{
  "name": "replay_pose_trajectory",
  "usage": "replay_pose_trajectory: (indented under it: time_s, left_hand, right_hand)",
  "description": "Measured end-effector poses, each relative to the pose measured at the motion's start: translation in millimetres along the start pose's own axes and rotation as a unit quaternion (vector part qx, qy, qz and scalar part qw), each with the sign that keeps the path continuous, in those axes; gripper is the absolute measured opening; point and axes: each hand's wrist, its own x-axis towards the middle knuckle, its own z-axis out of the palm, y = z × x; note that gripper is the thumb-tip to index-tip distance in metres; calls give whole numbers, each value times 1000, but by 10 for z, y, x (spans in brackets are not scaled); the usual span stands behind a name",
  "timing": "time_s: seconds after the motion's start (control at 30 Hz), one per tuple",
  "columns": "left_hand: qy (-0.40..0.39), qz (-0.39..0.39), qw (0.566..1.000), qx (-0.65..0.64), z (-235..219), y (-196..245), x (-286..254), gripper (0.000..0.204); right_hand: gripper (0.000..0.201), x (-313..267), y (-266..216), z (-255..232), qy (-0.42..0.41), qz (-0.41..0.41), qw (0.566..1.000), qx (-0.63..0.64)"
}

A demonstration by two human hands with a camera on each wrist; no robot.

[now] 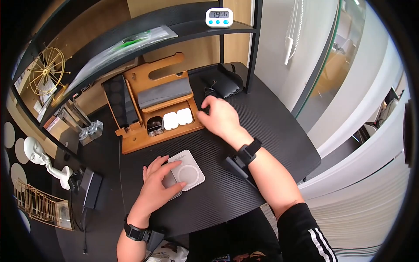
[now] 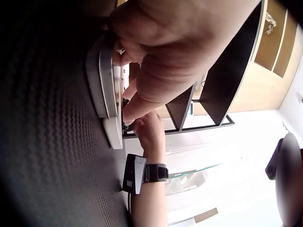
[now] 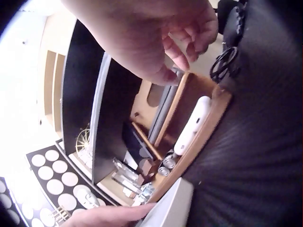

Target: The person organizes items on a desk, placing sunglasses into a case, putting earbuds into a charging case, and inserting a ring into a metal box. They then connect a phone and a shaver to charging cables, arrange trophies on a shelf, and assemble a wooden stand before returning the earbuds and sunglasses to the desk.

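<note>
My left hand [image 1: 159, 181] rests over a flat, pale square device [image 1: 190, 177] with a ring on its face, thumb and index fingertips on its top. A second, grey slab [image 1: 174, 195] shows partly under the palm. Both slabs' edges, grey [image 2: 101, 78] and white [image 2: 113, 132], appear in the left wrist view. My right hand [image 1: 221, 118] is beside the right end of a wooden desk stand [image 1: 150, 140], fingers loosely bent, nothing visible in them. The stand bears two white rounded cases [image 1: 184, 116], a dark glossy item [image 1: 155, 125], a dark phone-like slab [image 1: 120, 100] and a grey folded piece [image 1: 166, 94].
Behind the right hand lies a black pouch [image 1: 224, 83] with a cord. A black shelf [image 1: 192, 32] overhead carries a white timer [image 1: 219, 18] and plastic bags. Along the left stand clear acrylic pieces [image 1: 91, 131], a white figurine [image 1: 43, 159] and a black box [image 1: 91, 190].
</note>
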Motion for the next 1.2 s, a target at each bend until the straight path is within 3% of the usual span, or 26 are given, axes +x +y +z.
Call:
replay_pose_trajectory:
  time_s: [0.3, 0.37, 0.53, 0.6, 0.7, 0.77, 0.97, 1.07, 1.13, 1.2]
  left_hand:
    - [28, -26, 998, -55, 12, -17, 35, 35]
    - [82, -34, 976, -198, 37, -89, 66, 27]
    - [139, 0, 960, -242, 32, -101, 94, 17]
    - [149, -13, 944, -294, 0, -39, 92, 17]
    - [170, -16, 920, -353, -12, -37, 104, 17]
    - [194, 36, 912, -359, -1, -70, 105, 15]
    - [172, 26, 882, -438, -1, -48, 90, 28]
    - [184, 38, 873, -450, 17, -46, 90, 44]
    - [195, 57, 883, -423, 9, -68, 98, 72]
    - [213, 69, 862, -454, 12, -78, 119, 74]
  right_hand:
    - [43, 25, 180, 79, -137, 51, 986, -86]
    - [43, 14, 187, 70, -123, 61, 987, -88]
    - [43, 60, 218, 107, -38, 105, 993, -48]
    - [39, 89, 197, 85, 106, 81, 991, -2]
    - [34, 143, 111, -140, 212, 55, 976, -6]
    - [33, 167, 111, -272, 250, 35, 967, -36]
    - [24, 127, -113, -582, 387, -136, 911, 42]
    - [18, 41, -268, -582, 357, -238, 873, 232]
    - [17, -83, -399, -526, 267, -236, 873, 332]
    - [15, -160, -526, -387, 197, -279, 870, 355]
